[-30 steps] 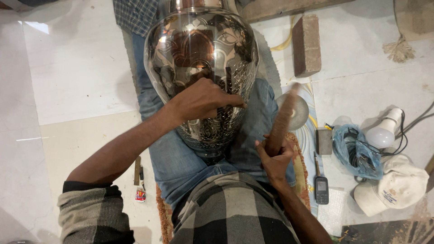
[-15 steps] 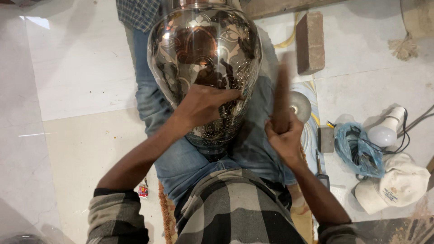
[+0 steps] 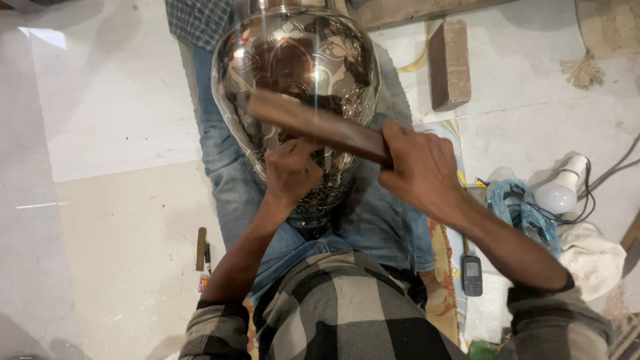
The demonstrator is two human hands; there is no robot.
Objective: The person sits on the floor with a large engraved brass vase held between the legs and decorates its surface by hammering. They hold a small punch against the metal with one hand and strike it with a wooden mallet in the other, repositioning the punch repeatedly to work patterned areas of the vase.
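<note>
Wooden stick (image 3: 313,127) now swung across vase (image 3: 293,67), right hand (image 3: 417,167) raised

A reddish-brown rectangular brick (image 3: 449,62) lies on the pale tiled floor (image 3: 113,120). Near it: white light bulb (image 3: 560,193), small dark mobile phone (image 3: 472,274), crumpled blue plastic bag (image 3: 520,213).

I'm wearing blue jeans (image 3: 230,193) and a grey-black checked shirt (image 3: 347,313), working a floral-engraved silver vase (image 3: 297,60) with a brown wooden mallet (image 3: 313,123).

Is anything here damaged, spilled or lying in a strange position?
Nothing stands out. The engraved metal vase lies across the person's lap without visible dents. The right hand holds a wooden stick over it; the left hand rests on it.
</note>
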